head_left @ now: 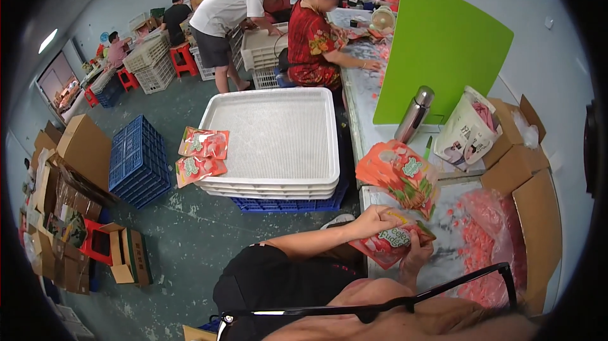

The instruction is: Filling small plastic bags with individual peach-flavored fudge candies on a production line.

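A red and white printed pouch (384, 245) is held in front of me above the marbled table, between both hands. My left hand (372, 222) pinches its upper edge with fingers closed. Gripping the right side of the same pouch is my right hand (415, 253), thumb lying on the front. Just beyond my hands, a fanned stack of similar flat pouches (396, 167) rests on the table. To the right of my hands, many small pink-red pieces (476, 239) lie in and around a clear plastic bag (491, 205). Whether the held pouch has anything inside, I cannot tell.
Stacked white trays (272, 132) stand to my left, with two filled-looking pouches (202, 145) at the corner. A steel flask (415, 113), a white bag (467, 129), a green divider (443, 56) and cardboard box (535, 214) border the table. Blue crates (138, 160) sit farther left; several people work beyond.
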Tool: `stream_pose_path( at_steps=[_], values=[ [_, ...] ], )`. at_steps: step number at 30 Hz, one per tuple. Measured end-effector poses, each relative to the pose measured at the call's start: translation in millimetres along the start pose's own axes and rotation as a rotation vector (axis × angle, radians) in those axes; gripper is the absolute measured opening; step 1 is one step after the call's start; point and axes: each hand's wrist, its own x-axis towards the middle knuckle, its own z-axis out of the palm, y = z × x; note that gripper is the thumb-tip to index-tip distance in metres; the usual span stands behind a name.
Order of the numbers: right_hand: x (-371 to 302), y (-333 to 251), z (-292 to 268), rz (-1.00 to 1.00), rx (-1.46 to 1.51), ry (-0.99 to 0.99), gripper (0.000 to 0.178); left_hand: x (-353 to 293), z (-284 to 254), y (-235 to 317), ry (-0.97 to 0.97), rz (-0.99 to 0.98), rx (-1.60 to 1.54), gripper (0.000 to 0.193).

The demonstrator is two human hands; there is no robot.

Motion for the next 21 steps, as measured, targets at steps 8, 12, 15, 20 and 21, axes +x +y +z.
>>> stream_pose_path(
  at_steps=[8,12,15,20,21],
  values=[
    [3.1,-6.6,12.5,0.005,0.044,-0.051,0.016,2.5,-1.6,1.5,0.070,-0.045,0.066,0.023],
    [1.8,-4.3,11.4,0.006,0.069,-0.059,0.015,4.5,1.9,3.6,0.102,0.112,0.152,0.022],
    [2.2,-0.3,8.7,0.019,-0.036,-0.066,0.014,3.5,-6.6,-1.7,0.091,0.008,0.192,0.023],
    [2.9,6.3,0.2,0.027,-0.003,-0.088,0.017,-0.1,-15.4,-7.7,0.044,-0.085,0.096,0.023],
    [2.2,8.1,0.1,-0.006,0.052,-0.071,0.018,-0.5,-16.2,-4.6,-0.001,-0.160,0.097,0.025]
  ],
)
